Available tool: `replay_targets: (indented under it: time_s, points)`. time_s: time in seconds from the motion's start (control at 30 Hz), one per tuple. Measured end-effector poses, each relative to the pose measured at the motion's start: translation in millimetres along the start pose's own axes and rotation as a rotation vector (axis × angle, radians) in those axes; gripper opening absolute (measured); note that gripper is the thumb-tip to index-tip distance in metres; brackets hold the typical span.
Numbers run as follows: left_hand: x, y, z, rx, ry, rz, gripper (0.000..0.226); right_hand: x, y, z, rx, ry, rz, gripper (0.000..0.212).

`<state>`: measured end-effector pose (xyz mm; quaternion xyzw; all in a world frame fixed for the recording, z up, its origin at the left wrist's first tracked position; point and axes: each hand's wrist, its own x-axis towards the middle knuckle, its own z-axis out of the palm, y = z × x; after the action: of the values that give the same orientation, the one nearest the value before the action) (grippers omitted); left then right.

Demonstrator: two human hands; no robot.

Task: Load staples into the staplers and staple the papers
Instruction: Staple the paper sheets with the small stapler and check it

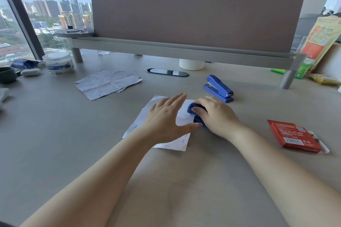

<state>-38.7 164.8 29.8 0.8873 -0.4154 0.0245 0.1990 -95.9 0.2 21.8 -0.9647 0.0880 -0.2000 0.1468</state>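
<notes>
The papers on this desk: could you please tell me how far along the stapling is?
Done: the far pile of papers carries staples. In hand: the left hand holds a partly stapled sheet flat while the right hand grips a blue stapler at its edge. Left: finishing this sheet; the second stapler stands beyond, the red staple box at right.

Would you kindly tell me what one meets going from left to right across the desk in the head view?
Dark cup, clear jar, stapled paper pile, left hand, right hand gripping a blue stapler, red staple box.

glossy plastic stapler (218,88), matt desk (55,134)
</notes>
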Motion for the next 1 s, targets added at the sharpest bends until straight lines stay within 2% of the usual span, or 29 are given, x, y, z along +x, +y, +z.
replay_targets:
  time_s: [0.23, 0.47, 0.6, 0.73, 0.9, 1.0]
  points:
    - [14, -6, 13, 0.038, 0.066, 0.139, 0.071, -1, -1, -5, -0.024, 0.046, -0.042, 0.031]
    - [20, -2, 8, 0.092, 0.140, 0.166, 0.071, 4, -1, -9, 0.033, -0.025, 0.025, 0.029]
    - [21, -6, 13, 0.099, 0.158, 0.187, 0.082, 8, 2, -8, 0.081, -0.061, 0.056, 0.025]
    - [26, -5, 17, 0.123, 0.188, 0.176, 0.078, 10, 4, -3, 0.053, -0.046, 0.068, 0.025]
    - [22, -1, 17, 0.091, 0.175, 0.153, 0.081, 4, 5, 0, 0.047, -0.043, 0.051, 0.027]
    - [18, -3, 14, 0.049, 0.103, 0.134, 0.089, 1, 3, -2, 0.020, -0.033, 0.038, 0.027]
